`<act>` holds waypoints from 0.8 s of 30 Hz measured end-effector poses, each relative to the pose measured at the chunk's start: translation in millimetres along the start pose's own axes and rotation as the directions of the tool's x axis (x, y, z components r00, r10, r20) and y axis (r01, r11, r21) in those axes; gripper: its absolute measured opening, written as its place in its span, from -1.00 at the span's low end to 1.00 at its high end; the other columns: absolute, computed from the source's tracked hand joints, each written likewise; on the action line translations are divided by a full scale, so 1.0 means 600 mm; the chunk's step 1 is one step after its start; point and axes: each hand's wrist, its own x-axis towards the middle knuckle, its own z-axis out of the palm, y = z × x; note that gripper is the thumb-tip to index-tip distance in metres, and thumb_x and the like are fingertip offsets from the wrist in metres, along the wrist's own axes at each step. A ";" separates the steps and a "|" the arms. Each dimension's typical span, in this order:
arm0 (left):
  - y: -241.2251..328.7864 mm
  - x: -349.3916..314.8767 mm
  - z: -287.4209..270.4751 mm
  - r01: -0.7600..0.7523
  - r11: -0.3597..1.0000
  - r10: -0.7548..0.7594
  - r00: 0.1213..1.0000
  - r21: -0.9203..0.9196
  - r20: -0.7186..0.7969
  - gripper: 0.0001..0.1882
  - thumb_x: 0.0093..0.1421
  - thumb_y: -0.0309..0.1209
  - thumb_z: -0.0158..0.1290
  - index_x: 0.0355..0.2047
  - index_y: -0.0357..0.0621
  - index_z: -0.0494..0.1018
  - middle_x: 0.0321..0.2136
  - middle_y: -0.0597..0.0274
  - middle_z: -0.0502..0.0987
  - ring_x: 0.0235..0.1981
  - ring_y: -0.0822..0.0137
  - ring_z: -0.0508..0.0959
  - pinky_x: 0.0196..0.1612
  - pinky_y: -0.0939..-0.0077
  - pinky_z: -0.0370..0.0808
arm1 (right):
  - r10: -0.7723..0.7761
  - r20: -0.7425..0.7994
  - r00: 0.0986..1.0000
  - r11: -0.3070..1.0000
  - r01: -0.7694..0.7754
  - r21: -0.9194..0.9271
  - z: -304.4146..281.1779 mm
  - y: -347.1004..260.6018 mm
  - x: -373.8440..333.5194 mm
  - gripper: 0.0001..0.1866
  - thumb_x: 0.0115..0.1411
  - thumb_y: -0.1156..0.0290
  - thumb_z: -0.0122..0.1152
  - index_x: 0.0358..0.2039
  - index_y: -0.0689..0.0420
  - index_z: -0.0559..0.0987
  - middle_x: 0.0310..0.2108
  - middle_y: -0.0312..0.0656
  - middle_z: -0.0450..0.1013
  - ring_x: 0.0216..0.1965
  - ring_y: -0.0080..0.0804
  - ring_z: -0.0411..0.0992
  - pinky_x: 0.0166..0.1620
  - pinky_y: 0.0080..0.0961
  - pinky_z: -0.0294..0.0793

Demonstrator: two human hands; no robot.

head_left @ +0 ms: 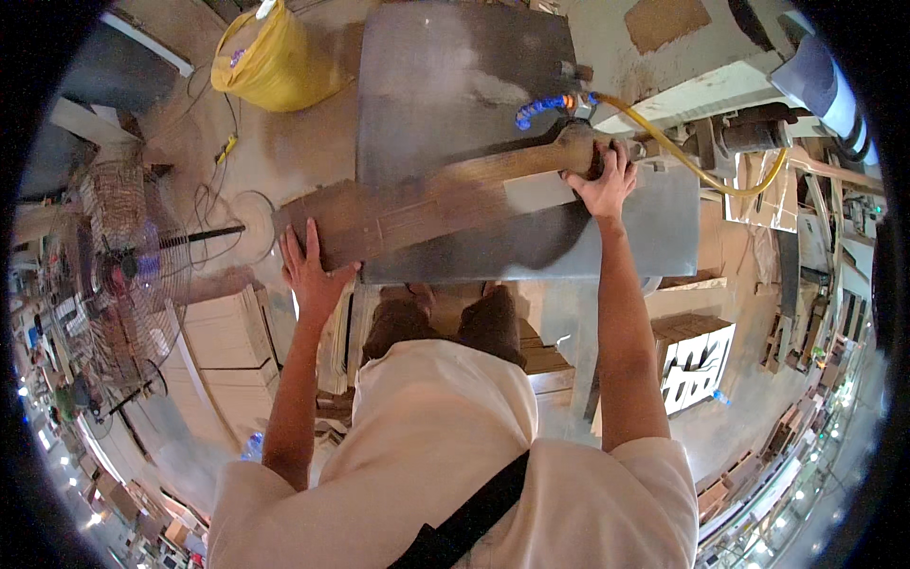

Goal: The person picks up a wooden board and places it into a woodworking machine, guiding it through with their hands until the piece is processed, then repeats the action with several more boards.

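Note:
A long brown board (427, 209) lies slantwise across a grey flat machine table (445, 85); its left end sticks out past the table's edge. A paler strip runs along its near side towards the right. My left hand (318, 275) rests on the board's left end, fingers spread and thumb along the near edge. At the other end, my right hand (607, 185) has its thumb on the board and its fingers bent over the end. Close by that hand is a round machine part (574, 137), partly hidden. A blue jointed hose (540, 109) points over the table beside it.
A yellow hose (687, 169) curves to the right of the table. The far left floor holds a yellow sack (275, 62). A large caged fan (123, 261) stands at left, near stacked pale boards (223, 351). A carton (697, 360) sits at right.

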 end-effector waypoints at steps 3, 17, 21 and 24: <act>0.014 -0.018 -0.001 0.033 0.999 -0.034 0.999 -0.019 -0.009 0.12 -0.16 -0.03 0.34 0.36 0.26 -0.07 0.34 -0.14 -0.14 0.35 -0.10 -0.10 0.20 -0.29 -0.03 | 0.034 0.045 0.998 0.999 -0.034 -0.001 0.003 0.005 -0.011 0.06 -0.42 -0.29 0.40 0.14 -0.06 0.34 0.15 0.04 0.22 0.23 0.43 -0.08 0.22 0.32 -0.19; 0.109 -0.181 0.053 0.258 0.966 -0.253 0.960 0.031 -0.119 0.06 -0.13 0.02 0.31 0.34 0.21 0.00 0.32 -0.12 -0.08 0.32 -0.11 -0.01 0.19 -0.25 -0.03 | -0.128 0.127 0.984 0.985 0.141 -0.096 -0.001 0.059 0.040 -0.07 -0.42 -0.13 0.46 0.05 -0.07 0.44 0.00 -0.10 0.32 0.11 0.11 0.10 0.22 0.09 -0.08; 0.155 -0.236 0.076 0.322 0.947 -0.320 0.932 -0.018 -0.168 0.06 -0.14 0.00 0.32 0.34 0.22 0.01 0.32 -0.10 -0.06 0.32 -0.11 -0.01 0.21 -0.23 -0.04 | -0.231 0.125 0.965 0.973 0.233 0.006 0.005 0.085 0.061 -0.05 -0.42 -0.17 0.45 0.05 -0.03 0.45 0.00 -0.03 0.33 0.15 0.19 0.03 0.23 0.12 -0.14; 0.184 -0.262 0.086 0.381 0.924 -0.379 0.909 -0.021 -0.171 0.06 -0.14 -0.03 0.33 0.34 0.22 0.02 0.32 -0.11 -0.04 0.32 -0.11 -0.01 0.21 -0.21 -0.03 | -0.240 0.205 0.949 0.970 0.243 0.011 0.000 0.089 0.077 -0.03 -0.41 -0.19 0.45 0.07 0.01 0.44 0.06 0.03 0.32 0.21 0.28 -0.06 0.23 0.20 -0.19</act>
